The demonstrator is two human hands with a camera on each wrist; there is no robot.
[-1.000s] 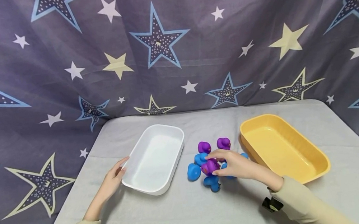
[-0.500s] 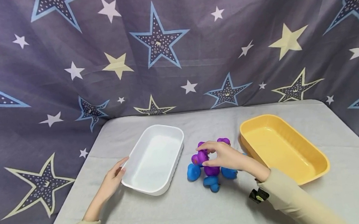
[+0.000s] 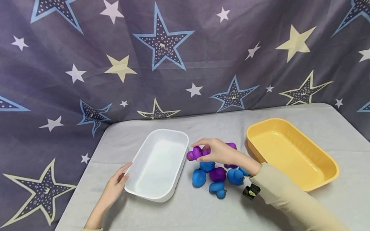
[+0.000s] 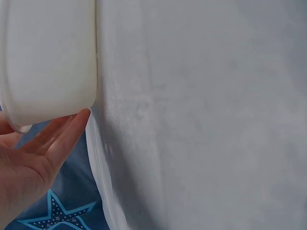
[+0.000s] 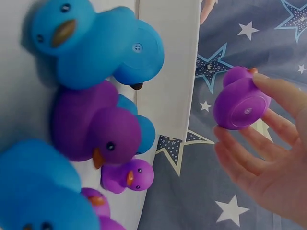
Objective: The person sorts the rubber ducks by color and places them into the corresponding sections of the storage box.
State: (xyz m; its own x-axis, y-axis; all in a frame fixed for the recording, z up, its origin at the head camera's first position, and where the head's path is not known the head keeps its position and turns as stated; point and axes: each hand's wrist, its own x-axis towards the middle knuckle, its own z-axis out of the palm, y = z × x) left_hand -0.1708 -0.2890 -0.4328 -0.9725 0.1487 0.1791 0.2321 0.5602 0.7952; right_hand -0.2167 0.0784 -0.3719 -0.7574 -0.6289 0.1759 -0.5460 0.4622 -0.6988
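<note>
A purple rubber duck (image 3: 196, 152) is pinched between the thumb and fingertips of my right hand (image 3: 220, 151), raised off the table beside the white bin's right rim. The right wrist view shows that duck's flat round base (image 5: 247, 112). My left hand (image 3: 114, 183) touches the left side of the white bin (image 3: 156, 163). In the left wrist view its straight fingers (image 4: 67, 139) lie along the bin's outer wall (image 4: 53, 62). Several blue ducks (image 3: 199, 178) and purple ducks (image 3: 218, 174) sit in a cluster below and right of my right hand, partly hidden by it.
A yellow bin (image 3: 292, 153) stands to the right of the ducks. Grey cloth (image 3: 182, 223) covers the table, and a dark star-printed curtain (image 3: 175, 83) hangs behind it and at both sides.
My right hand has lifted the purple duck out of the cluster and carried it left and away from me, close to the white bin. The left hand keeps its place at the bin.
</note>
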